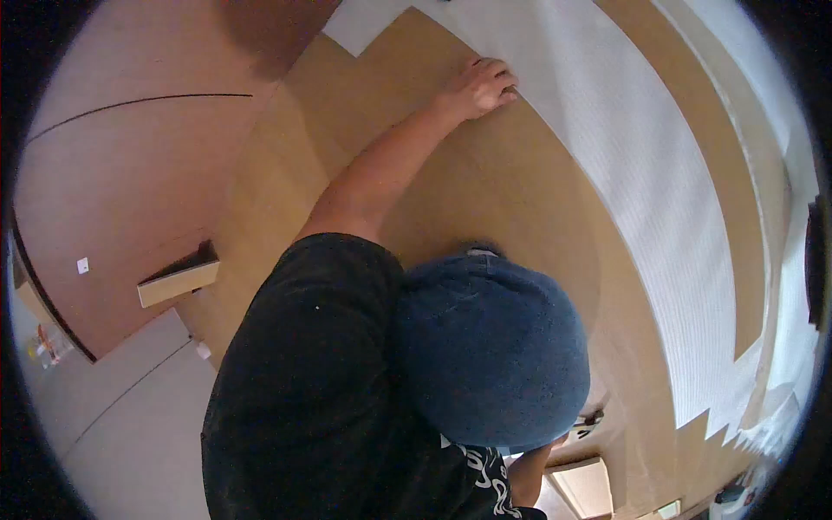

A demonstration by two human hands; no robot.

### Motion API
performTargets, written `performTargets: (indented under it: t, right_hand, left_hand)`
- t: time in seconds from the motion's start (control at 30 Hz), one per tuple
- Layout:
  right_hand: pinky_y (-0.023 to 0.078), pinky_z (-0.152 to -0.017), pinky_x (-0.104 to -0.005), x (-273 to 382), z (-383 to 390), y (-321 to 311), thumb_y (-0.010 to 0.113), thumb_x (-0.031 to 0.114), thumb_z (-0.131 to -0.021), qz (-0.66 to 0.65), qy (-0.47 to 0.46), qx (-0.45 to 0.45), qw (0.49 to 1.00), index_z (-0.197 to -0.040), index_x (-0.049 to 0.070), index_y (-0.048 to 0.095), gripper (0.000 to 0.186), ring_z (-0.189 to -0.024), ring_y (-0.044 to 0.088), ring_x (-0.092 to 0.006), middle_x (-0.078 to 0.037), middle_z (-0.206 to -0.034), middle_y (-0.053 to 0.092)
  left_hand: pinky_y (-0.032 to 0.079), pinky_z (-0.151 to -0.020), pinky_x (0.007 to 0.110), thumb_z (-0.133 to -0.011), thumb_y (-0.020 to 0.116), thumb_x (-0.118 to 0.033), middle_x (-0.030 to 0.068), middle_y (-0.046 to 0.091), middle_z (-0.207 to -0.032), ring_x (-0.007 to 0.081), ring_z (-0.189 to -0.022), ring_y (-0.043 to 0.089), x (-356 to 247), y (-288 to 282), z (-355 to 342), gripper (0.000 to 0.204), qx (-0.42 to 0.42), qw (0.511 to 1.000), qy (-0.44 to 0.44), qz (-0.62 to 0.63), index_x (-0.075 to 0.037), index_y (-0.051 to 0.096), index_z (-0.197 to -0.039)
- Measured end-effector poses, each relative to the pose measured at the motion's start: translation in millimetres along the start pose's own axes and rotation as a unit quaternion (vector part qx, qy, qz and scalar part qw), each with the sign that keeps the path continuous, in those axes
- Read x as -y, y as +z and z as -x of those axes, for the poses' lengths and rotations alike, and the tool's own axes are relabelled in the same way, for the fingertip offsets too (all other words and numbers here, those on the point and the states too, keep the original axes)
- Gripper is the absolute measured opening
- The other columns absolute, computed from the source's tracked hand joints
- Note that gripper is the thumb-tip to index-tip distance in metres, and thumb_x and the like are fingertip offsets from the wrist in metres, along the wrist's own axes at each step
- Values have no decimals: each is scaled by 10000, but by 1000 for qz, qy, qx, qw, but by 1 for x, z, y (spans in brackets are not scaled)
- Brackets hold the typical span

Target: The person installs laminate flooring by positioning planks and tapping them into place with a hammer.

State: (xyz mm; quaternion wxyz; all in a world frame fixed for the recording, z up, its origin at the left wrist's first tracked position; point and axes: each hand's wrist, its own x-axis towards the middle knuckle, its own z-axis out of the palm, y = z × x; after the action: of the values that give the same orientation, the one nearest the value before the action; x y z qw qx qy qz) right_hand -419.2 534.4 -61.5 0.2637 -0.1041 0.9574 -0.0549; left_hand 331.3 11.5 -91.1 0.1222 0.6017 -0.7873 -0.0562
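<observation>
My left hand (487, 88) rests at the edge of a light brown wood-look floor (485, 186), where it meets a white ribbed underlay sheet (641, 165). Its fingers are curled together at that edge, and anything under them is hidden. My bent knee in blue jeans (494, 347) blocks much of the middle. Beyond it, low on the right, only a sliver of my right hand (557, 443) shows, its fingers out of sight. Close to it lies or is held a small dark and metallic tool (589, 423); I cannot tell which.
A short board offcut (179, 282) lies at the left, another pale piece (582, 487) near my right forearm. A reddish-brown surface (139, 191) with a dark line fills the upper left; grey tiles (130, 407) lie below. Further brown flooring (737, 217) borders the underlay at the right.
</observation>
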Motion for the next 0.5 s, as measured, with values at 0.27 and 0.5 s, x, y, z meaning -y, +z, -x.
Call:
performTargets:
  t: [0.27,0.5]
  right_hand:
    - [516,-788,-518,104,-12,-35,627,350,-1006,93,-127,31,987,-1378,-138,518,623,-894,634,-338,-295,-1046,694]
    - [389,-1128,-506,166,24,-42,605,284,-1017,145,-484,-54,861,-1383,-52,537,502,-1297,488,-439,-283,-1417,484]
  left_hand:
    - [520,-950,441,-938,668,-319,46,636,-1109,279,-1121,575,15,17,-37,200,-40,998,44,19,-124,670,-984]
    - [504,-960,479,-958,614,-238,84,618,-1145,306,-1128,565,10,8,-36,139,-14,996,73,54,-102,633,-975]
